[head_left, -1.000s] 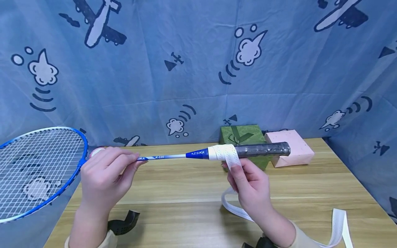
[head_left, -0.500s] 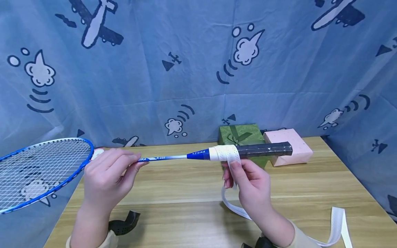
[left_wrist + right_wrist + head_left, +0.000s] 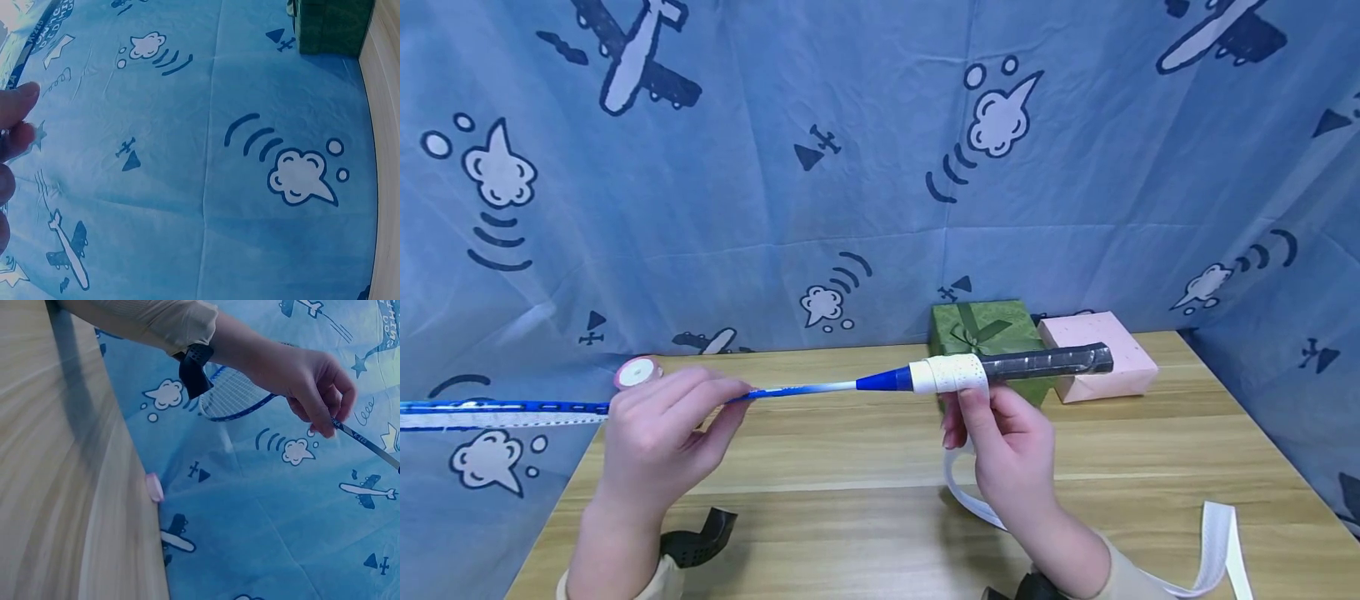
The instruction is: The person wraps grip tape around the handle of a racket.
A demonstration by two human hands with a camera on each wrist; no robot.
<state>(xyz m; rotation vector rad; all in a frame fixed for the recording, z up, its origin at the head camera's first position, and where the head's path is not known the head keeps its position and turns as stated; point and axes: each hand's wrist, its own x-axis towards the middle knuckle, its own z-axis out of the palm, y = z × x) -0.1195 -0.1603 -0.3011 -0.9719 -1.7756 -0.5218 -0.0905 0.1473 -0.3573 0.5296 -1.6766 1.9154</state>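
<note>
I am holding a racket (image 3: 820,387) level above the table (image 3: 865,508), its head (image 3: 497,413) turned edge-on and reaching out past the table's left end. My left hand (image 3: 658,437) is raised from the near left, wrist bent up, with the fingertips and thumb pinching the thin blue shaft. In the right wrist view that same hand (image 3: 315,384) is reaching down from a cream sleeve (image 3: 150,325), fingers curled onto the shaft, a dark band at the wrist.

My right hand (image 3: 1011,454) is coming up from the near right, just under the grip (image 3: 1045,362). Its fingers are curling round a white tape (image 3: 955,372) where it meets the grip, the thumb pressing the tape against the wrapped turns. The loose tape is trailing down behind the hand and across the table to the right (image 3: 1213,542).

Behind the grip a green box (image 3: 981,325) and a pink box (image 3: 1108,346) are standing side by side. A small roll (image 3: 637,372) is lying at the far left edge.
</note>
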